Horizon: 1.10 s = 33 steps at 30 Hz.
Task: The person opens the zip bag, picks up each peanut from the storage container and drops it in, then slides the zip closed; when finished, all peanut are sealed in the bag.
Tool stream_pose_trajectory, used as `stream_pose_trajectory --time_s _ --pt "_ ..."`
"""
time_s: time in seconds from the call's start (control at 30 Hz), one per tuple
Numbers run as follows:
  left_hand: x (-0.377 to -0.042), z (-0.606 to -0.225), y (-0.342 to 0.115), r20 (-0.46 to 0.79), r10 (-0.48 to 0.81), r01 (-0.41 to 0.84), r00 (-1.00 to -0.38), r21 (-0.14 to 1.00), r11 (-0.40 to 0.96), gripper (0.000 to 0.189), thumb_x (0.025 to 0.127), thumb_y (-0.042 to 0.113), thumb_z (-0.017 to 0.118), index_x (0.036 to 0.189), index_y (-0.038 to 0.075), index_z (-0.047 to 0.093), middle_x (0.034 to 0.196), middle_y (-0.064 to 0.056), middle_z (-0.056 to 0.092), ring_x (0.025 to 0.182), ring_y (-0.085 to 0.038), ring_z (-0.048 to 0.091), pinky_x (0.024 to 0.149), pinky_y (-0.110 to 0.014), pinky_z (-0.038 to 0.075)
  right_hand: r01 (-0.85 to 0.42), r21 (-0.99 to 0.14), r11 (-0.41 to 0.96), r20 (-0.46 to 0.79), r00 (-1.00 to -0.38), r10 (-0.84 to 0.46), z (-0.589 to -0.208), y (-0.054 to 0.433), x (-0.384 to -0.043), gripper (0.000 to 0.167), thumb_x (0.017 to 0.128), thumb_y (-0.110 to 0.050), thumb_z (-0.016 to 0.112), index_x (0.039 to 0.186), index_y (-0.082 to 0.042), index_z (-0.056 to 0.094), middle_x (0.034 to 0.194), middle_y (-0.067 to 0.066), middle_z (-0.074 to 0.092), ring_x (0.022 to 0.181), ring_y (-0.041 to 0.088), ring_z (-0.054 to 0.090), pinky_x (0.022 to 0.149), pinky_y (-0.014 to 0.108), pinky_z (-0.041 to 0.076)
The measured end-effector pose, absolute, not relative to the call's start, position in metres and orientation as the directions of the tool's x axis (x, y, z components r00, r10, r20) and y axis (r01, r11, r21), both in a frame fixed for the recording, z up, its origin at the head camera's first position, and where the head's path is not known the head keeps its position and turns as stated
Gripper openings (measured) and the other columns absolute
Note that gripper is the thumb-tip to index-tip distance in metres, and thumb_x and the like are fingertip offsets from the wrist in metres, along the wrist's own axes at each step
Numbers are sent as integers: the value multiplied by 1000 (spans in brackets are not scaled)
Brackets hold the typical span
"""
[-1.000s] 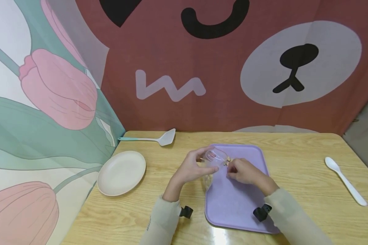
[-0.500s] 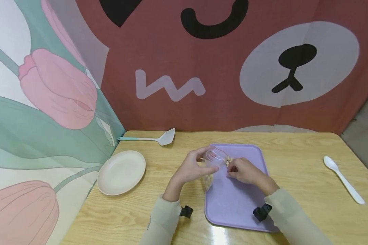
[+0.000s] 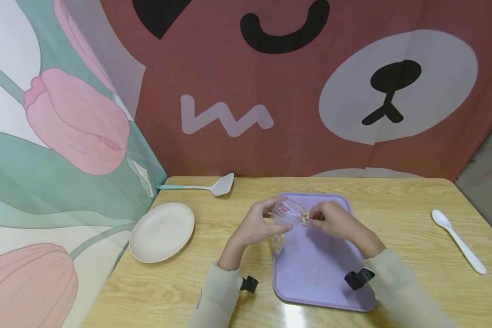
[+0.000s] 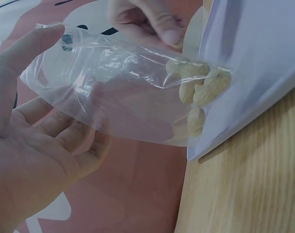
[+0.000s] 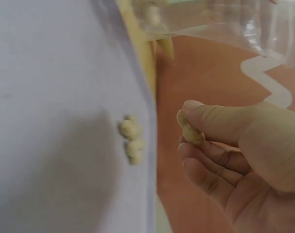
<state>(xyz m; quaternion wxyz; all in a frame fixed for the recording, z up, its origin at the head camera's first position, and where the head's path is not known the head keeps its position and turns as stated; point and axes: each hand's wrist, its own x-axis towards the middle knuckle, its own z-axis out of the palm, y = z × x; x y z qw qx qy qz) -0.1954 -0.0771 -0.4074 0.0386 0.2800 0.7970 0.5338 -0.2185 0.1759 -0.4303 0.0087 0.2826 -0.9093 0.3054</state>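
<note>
My left hand (image 3: 254, 225) holds a clear plastic zip bag (image 4: 133, 92) near its mouth, thumb on one side and fingers on the other. The bag's mouth gapes, and several unshelled peanuts (image 4: 205, 87) lie at its bottom end. Between the thumb and fingers of my right hand (image 3: 336, 221) is one peanut (image 5: 192, 131), seen best in the right wrist view. This hand is above the purple tray (image 3: 320, 273), just right of the bag. A few loose peanuts (image 5: 132, 138) lie together on the tray near its far part.
On the left of the wooden table (image 3: 225, 205) is a cream plate (image 3: 162, 232). Behind it lies a white spatula (image 3: 222, 185) with a turquoise handle end. A white spoon (image 3: 459, 241) rests at the far right. Printed cloth (image 3: 229, 150) hangs along the back.
My right hand has lifted and shifted slightly right and away from me, uncovering more of the peanuts on the tray. The left hand and bag have stayed in place.
</note>
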Motion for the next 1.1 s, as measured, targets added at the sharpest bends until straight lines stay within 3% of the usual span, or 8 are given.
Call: stream_pose_trajectory --time_s 0.2,0.87,1.1 --pt "-196 -409 -74 238 484 405 -842 872 276 65 82 19 81 140 4 56 141 -8 56 116 -18 56 96 -51 46 -539 -511 669 225 -836 -501 -412 177 -217 7 86 -5 75 81 -9 73 73 -7 62 66 7 56 60 28 49" --pt "-197 -410 -69 241 509 422 -826 864 276 63 84 19 80 138 -2 56 136 -14 59 114 -18 56 94 -41 47 -620 -463 634 383 -785 -488 -370 171 -206 4 86 -5 77 87 -7 73 76 -5 62 67 8 56 61 30 49" --pt "-197 -410 -67 234 516 424 -824 858 288 63 83 20 80 139 3 56 131 -11 62 113 -15 57 93 -37 47 -631 -448 633 395 -775 -492 -360 167 -204 5 86 -4 76 90 -5 74 79 -3 63 68 10 56 62 30 50"
